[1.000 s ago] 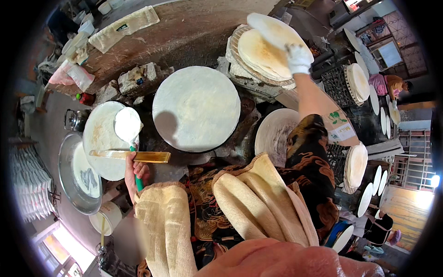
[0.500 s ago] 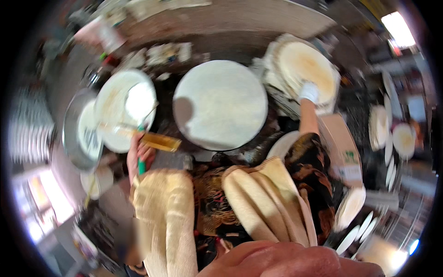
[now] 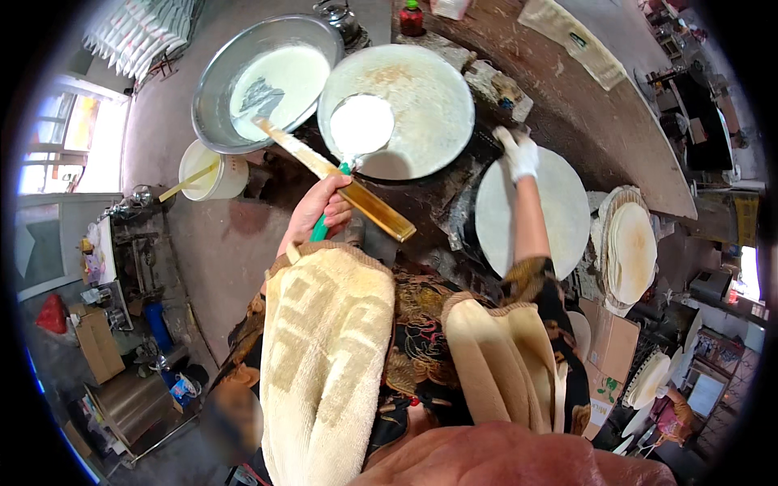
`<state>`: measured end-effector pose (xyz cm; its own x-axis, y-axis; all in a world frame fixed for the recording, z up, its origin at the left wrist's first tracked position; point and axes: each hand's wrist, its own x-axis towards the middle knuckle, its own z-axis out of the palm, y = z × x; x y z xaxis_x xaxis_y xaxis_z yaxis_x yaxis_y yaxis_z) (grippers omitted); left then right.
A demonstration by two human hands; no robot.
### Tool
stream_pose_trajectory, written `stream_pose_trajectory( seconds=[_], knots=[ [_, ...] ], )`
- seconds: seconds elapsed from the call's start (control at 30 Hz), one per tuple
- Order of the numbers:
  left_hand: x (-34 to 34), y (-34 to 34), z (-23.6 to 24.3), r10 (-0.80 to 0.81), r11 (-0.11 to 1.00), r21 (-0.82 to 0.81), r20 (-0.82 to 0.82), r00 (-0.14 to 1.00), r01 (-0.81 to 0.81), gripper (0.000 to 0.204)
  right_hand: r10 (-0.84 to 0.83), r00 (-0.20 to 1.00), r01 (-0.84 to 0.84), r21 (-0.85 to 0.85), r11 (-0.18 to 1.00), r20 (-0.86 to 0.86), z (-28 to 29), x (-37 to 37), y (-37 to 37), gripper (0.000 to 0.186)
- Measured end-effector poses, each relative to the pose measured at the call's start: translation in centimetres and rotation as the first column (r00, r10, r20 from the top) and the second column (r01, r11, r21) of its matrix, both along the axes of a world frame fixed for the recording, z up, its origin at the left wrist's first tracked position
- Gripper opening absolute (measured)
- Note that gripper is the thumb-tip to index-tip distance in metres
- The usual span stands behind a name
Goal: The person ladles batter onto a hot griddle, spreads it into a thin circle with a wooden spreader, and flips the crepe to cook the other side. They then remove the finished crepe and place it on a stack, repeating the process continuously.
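Observation:
My left hand [image 3: 322, 209] is closed round the green handle of a ladle [image 3: 362, 123] and a flat wooden scraper [image 3: 373, 208]. White batter fills the ladle's bowl, which is over a round griddle [image 3: 438, 121] with a pale, brown-patched surface. White residue coats the scraper's far end, close to a metal basin [image 3: 212, 121] of white batter. In a white glove, my right hand [image 3: 519, 154] is at the far left edge of a second round griddle [image 3: 543, 211] with a pale sheet on it. Its fingers look apart, with nothing visible in them; contact is unclear.
A stack of round flatbreads [image 3: 630, 251] lies right of the second griddle. Left are a white bucket [image 3: 231, 176] with a yellow stick and, farther off, a kettle [image 3: 340, 20]. A red bottle [image 3: 412, 18] stands by the far ledge. A cardboard box [image 3: 612, 340] is near my right elbow.
The view has swung left. My right hand has gone from the flatbread stack to the second griddle's far edge. My left hand still holds the ladle and scraper, the ladle over the left griddle.

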<state>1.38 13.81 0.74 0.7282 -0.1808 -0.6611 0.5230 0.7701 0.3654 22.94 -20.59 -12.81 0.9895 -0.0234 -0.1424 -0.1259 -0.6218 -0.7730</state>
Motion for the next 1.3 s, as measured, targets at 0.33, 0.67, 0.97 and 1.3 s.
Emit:
stream_pose_trajectory(
  seconds=[0.33,0.67,0.97,1.3],
  knots=[
    [-2.7,11.7,2.3,0.421,0.880,0.185,0.116,0.899,-0.436,0.038,0.291,0.951,-0.165,-0.620,0.767,0.108,-2.0,18.2,19.2,0.053],
    [-3.3,15.8,-2.6,0.369,0.925,0.137,-0.093,0.925,-0.355,0.043,0.465,0.882,-0.411,-0.598,0.688,-0.070,0.0,22.4,15.9,0.052],
    [-0.4,14.8,-1.3,0.173,0.977,0.126,-0.002,0.985,-0.171,0.041,0.469,0.871,-0.459,-0.096,0.883,0.148,20.3,4.8,9.0,0.041],
    [0.5,12.0,-0.6,-0.040,0.999,0.009,0.013,0.999,0.040,0.039,-0.183,0.980,0.164,0.198,0.966,0.080,22.1,-7.5,-8.8,0.037]
  ],
)
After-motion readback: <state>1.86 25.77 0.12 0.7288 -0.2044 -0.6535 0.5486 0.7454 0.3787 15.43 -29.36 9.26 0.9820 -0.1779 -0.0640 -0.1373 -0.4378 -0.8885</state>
